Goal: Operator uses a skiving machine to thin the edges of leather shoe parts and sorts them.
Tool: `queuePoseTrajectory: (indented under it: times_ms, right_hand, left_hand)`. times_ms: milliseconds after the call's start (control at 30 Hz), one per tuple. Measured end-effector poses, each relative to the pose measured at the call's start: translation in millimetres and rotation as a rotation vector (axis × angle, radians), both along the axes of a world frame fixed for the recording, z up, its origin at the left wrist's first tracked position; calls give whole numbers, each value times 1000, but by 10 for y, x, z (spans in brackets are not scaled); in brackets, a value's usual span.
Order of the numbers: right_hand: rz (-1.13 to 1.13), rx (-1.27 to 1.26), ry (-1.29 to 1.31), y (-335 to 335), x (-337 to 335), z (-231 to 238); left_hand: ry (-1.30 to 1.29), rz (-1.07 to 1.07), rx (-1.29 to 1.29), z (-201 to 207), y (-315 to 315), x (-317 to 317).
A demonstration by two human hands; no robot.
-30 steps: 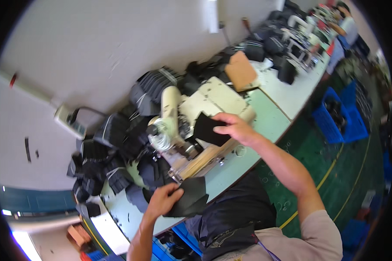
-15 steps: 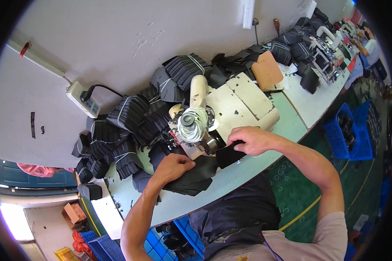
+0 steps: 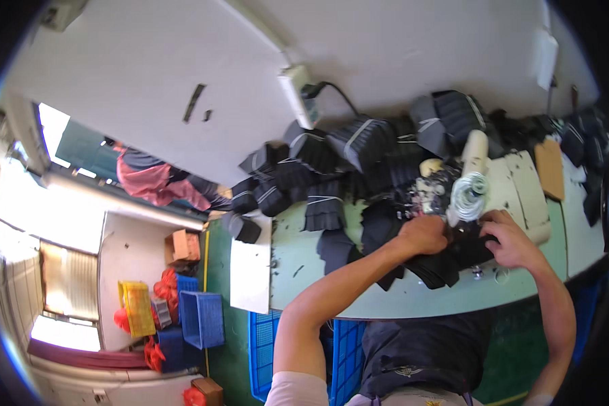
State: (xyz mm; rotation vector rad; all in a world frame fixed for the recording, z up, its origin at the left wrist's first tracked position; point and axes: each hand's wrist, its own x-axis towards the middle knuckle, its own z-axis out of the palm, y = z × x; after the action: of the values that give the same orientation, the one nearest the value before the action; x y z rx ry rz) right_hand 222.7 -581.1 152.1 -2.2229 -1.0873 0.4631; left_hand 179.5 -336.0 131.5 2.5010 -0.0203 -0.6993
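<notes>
Green tabletop [image 3: 298, 284] leaves front-edge room; I can't tell if my curled left hand [image 3: 423, 235] or right hand [image 3: 511, 241] pinches black material [image 3: 470, 252].

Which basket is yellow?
The leftmost basket, beside the red bags. Its colour sets it apart: the other baskets are blue or grey.

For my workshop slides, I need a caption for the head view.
Left hand and right hand at black pieces by a cream machine, banded black bundles alongside.
</notes>
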Motion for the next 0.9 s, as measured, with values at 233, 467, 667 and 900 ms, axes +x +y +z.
queuePoseTrajectory:
  times_ms: [233, 467, 667, 900]
  right_hand:
    - [-206, -65, -66, 53, -95, 26]
    - [-234, -17, 52, -183, -12, -228]
    - [-231, 83, 287, -329, -156, 37]
    - [-41, 173, 1018, 72, -720, 256]
  left_hand:
    - [51, -87, -425, -2, 390, -377]
    - [-9, -89, -443, -101, 441, -554]
    - [-10, -126, -468, 50, 527, -790]
    - [-12, -131, -649, 75, 399, -1239]
